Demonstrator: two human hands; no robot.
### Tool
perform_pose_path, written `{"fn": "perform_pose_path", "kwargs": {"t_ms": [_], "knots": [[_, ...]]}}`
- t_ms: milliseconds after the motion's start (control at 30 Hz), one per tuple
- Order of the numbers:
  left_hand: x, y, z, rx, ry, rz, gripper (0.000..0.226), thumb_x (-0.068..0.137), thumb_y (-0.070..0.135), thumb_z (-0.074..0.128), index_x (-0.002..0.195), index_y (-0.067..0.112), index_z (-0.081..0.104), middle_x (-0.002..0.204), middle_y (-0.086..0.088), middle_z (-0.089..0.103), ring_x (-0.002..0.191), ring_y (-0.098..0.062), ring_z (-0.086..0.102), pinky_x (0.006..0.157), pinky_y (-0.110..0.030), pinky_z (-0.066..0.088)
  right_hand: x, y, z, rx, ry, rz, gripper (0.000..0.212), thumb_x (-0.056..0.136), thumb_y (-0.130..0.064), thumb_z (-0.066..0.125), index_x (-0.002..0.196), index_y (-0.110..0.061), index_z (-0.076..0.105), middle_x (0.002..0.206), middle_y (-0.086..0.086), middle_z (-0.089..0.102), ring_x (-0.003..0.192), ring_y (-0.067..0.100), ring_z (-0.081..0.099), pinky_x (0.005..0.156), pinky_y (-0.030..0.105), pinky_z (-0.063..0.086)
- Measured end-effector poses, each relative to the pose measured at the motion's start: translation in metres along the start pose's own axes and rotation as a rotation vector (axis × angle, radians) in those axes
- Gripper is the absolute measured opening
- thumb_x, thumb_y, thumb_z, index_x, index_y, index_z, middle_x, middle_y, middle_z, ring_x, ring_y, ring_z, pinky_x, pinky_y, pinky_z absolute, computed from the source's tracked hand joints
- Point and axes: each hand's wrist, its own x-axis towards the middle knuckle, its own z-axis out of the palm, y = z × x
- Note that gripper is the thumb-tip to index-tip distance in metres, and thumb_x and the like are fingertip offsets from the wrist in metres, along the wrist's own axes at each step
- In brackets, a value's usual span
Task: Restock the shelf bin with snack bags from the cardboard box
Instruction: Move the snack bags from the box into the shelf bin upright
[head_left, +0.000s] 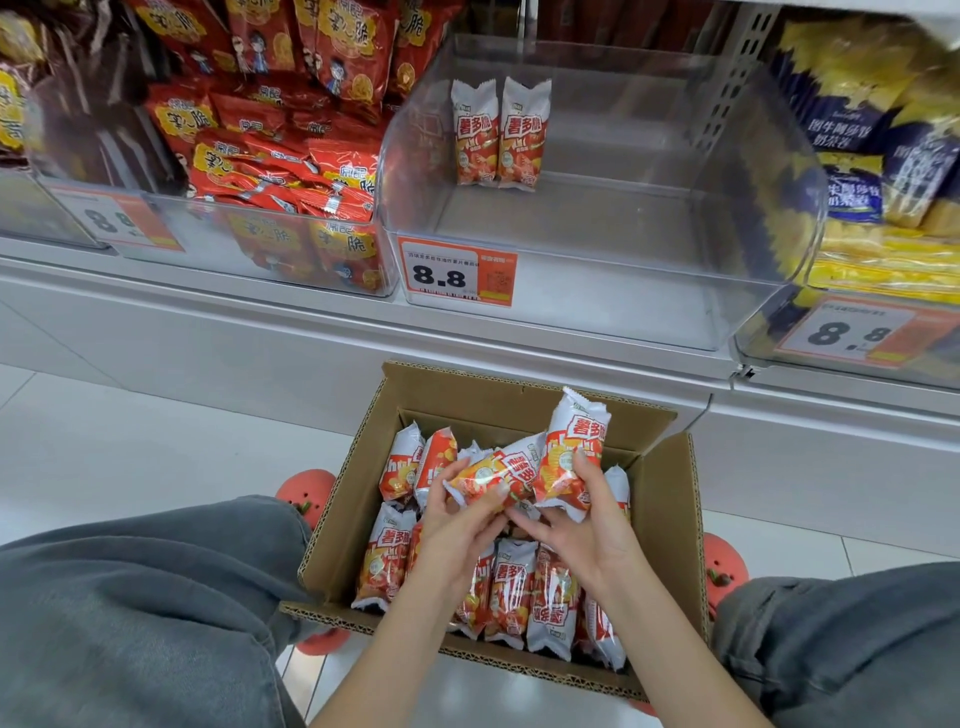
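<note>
Pickup step: left hand grip pinches 1 snack bag sideways, right hand grip holds another bag upright, both over the cardboard box. Next: lift up-forward to the shelf bin, stand them beside the 2 bags.

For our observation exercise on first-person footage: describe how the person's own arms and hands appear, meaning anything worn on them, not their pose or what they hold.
Both forearms are bare, with no sleeves in view. The left hand and right hand wear no gloves, and no watch, bracelet or ring shows. The fingernails look pale. Below the arms, the legs are in loose grey trousers.
</note>
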Motion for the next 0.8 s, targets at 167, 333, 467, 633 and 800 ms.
{"fn": "perform_pose_path", "kwargs": {"t_ms": [167, 333, 467, 633, 800], "knots": [[0.002, 0.009, 0.001, 0.507, 0.057, 0.076, 0.047, 0.070, 0.018, 0.084, 0.104, 0.016, 0.052, 0.109, -0.004, 0.062, 0.096, -0.016, 0.063, 0.070, -0.021, 0.050, -0.001, -0.007, 0.002, -0.164, 0.009, -0.060, 0.057, 0.073, -0.029, 0.066, 0.127, -0.014, 0.052, 0.120, 0.013, 0.063, 0.109, 0.026, 0.062, 0.084, 0.047, 0.053], [0.007, 0.034, 0.002, 0.747, -0.090, -0.058, 0.047, 0.074, 0.029, 0.076, 0.114, 0.019, 0.052, 0.108, 0.000, 0.063, 0.098, -0.018, 0.063, 0.084, -0.031, 0.052, -0.006, -0.008, 0.009, -0.286, -0.061, -0.078, 0.030, 0.079, -0.020, 0.063, 0.108, -0.024, 0.059, 0.110, 0.010, 0.068, 0.105, 0.025, 0.063, 0.093, 0.046, 0.049], [-0.003, 0.060, 0.008, 0.443, -0.105, -0.089, 0.054, 0.073, 0.035, 0.075, 0.123, 0.024, 0.056, 0.120, 0.006, 0.064, 0.116, -0.016, 0.056, 0.107, -0.049, 0.039, -0.015, -0.012, 0.026, -0.378, -0.148, -0.107, 0.046, 0.075, -0.021, 0.067, 0.119, -0.009, 0.060, 0.103, 0.006, 0.073, 0.096, 0.019, 0.070, 0.076, 0.029, 0.055], [-0.018, 0.114, 0.033, 0.457, -0.233, 0.182, 0.065, 0.066, 0.035, 0.084, 0.122, 0.020, 0.056, 0.106, 0.001, 0.073, 0.099, -0.020, 0.070, 0.090, -0.041, 0.054, -0.032, -0.039, 0.070, -0.515, -0.242, -0.258, 0.064, 0.073, -0.019, 0.081, 0.130, -0.016, 0.051, 0.118, 0.008, 0.068, 0.109, 0.024, 0.066, 0.092, 0.040, 0.052], [-0.035, 0.183, 0.082, 0.555, -0.207, 0.444, 0.080, 0.049, 0.047, 0.088, 0.118, 0.022, 0.057, 0.107, 0.000, 0.072, 0.099, -0.020, 0.070, 0.088, -0.044, 0.055, -0.061, -0.093, 0.131, -0.695, -0.323, -0.449, 0.063, 0.067, -0.035, 0.072, 0.125, -0.028, 0.049, 0.115, -0.004, 0.069, 0.104, 0.012, 0.068, 0.089, 0.033, 0.054]]}}
